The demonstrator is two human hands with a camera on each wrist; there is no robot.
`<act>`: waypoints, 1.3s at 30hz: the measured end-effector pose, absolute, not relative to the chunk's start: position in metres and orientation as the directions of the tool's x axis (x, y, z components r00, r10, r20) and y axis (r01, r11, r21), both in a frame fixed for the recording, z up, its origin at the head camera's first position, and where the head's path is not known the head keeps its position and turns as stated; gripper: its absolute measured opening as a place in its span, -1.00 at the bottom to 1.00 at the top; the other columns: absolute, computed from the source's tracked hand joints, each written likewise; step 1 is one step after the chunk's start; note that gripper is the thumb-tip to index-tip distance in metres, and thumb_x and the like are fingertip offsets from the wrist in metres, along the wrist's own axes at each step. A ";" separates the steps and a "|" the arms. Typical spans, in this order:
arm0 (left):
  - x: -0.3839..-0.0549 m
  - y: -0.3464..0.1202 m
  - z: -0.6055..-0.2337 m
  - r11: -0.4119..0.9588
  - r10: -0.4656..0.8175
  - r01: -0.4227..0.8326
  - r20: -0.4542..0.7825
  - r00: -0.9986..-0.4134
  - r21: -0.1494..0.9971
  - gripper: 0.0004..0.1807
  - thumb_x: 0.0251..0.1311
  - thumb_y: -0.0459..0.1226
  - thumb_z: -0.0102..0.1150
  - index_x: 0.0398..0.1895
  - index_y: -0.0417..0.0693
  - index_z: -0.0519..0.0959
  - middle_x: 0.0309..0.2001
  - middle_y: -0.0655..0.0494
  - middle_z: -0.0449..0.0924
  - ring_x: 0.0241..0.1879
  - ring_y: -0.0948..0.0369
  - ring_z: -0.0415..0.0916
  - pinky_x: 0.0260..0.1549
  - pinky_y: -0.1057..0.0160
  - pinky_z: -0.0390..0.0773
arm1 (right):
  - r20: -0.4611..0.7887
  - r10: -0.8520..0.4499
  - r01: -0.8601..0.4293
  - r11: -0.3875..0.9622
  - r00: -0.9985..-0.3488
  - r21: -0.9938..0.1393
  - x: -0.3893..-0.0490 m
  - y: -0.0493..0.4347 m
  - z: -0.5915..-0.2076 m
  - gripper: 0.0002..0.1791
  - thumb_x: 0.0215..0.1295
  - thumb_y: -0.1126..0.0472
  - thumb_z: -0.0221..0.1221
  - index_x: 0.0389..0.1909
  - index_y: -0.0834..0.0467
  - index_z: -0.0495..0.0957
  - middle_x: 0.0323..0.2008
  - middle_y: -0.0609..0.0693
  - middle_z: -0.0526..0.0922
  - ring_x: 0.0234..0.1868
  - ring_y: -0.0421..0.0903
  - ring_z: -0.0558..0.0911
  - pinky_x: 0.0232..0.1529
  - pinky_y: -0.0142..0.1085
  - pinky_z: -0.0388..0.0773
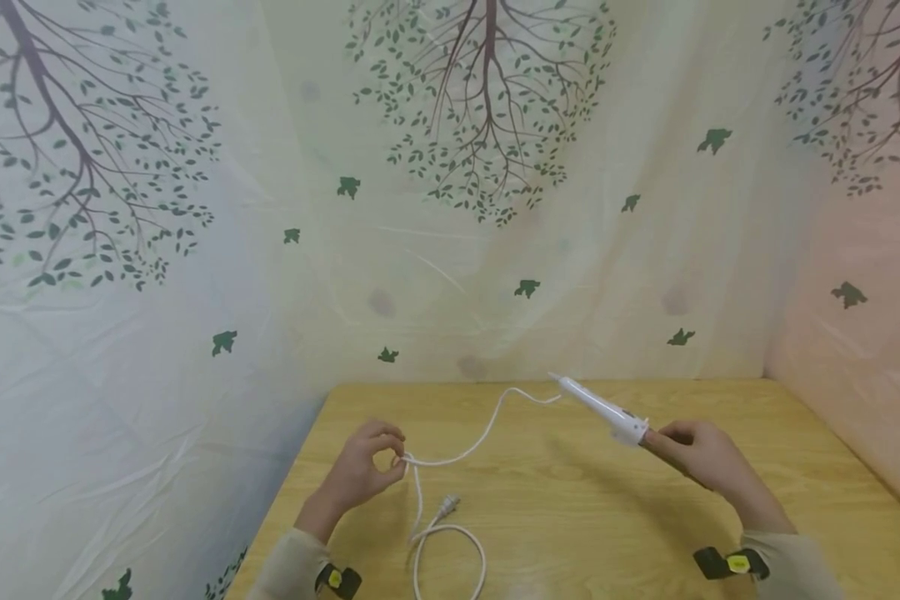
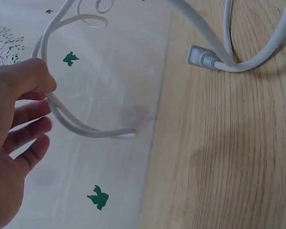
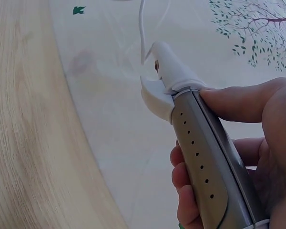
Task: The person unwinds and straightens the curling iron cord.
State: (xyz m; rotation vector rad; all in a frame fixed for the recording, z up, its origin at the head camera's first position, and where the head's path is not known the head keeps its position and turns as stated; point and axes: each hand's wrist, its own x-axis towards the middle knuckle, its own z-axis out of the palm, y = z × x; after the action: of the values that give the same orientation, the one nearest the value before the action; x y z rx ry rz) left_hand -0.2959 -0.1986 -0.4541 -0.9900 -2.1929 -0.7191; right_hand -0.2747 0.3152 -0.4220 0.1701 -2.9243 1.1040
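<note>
In the head view, my right hand [image 1: 703, 457] holds a white curling iron [image 1: 603, 410] above the table, its cord end pointing up and to the left. The right wrist view shows my fingers wrapped round its grey-brown barrel [image 3: 200, 152], which has a row of small dark dots. A white thumb lever [image 3: 156, 99] sticks out beside the handle. My left hand [image 1: 362, 467] pinches the white cord [image 1: 487, 427] between thumb and forefinger, the other fingers loosely bent. From there the cord hangs in a loop, and its plug [image 1: 449, 503] is near the table's front.
A wooden table [image 1: 570, 533] lies under both hands. Behind it and along its sides hang pale sheets [image 1: 450, 250] printed with trees and green birds. Each wrist wears a dark strap [image 1: 731, 563].
</note>
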 end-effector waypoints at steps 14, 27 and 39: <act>-0.294 -0.193 -0.458 0.494 0.493 0.798 0.645 -0.584 0.346 -0.83 -0.03 -0.43 0.42 -0.45 -0.03 0.62 -0.41 0.20 0.65 -0.43 0.24 0.55 -0.42 0.29 0.59 | 0.044 -0.114 -0.115 0.740 -0.992 -0.662 -0.275 0.317 -0.424 -0.41 0.36 -0.18 0.12 -0.05 0.31 0.61 -0.16 0.15 0.70 -0.24 -0.06 0.58 -0.37 -0.24 0.49; -0.293 -0.199 -0.454 0.614 0.361 0.621 0.527 -0.770 0.487 -0.86 0.05 -0.41 0.38 -0.29 -0.09 0.73 -0.31 0.09 0.75 -0.36 0.25 0.68 -0.35 0.35 0.65 | 0.049 -0.102 -0.108 0.743 -0.994 -0.660 -0.274 0.320 -0.420 -0.39 0.35 -0.21 0.11 -0.05 0.30 0.61 -0.16 0.15 0.69 -0.22 -0.05 0.60 -0.36 -0.23 0.51; -0.295 -0.230 -0.448 0.562 -0.075 0.232 0.329 -0.941 0.794 -0.86 0.11 -0.32 0.37 -0.23 -0.07 0.74 -0.23 -0.01 0.74 -0.32 0.23 0.66 -0.31 0.32 0.63 | 0.080 -0.060 -0.097 0.777 -0.995 -0.622 -0.271 0.343 -0.425 -0.38 0.39 -0.21 0.05 -0.03 0.32 0.60 -0.14 0.19 0.68 -0.22 -0.01 0.61 -0.39 -0.22 0.50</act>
State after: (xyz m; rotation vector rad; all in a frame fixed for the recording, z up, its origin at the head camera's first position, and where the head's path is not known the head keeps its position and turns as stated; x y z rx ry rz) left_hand -0.2945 -0.2302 -0.4479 -0.1293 -2.4739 -1.3265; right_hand -0.2709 0.3432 -0.4246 0.1289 -2.9086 1.0222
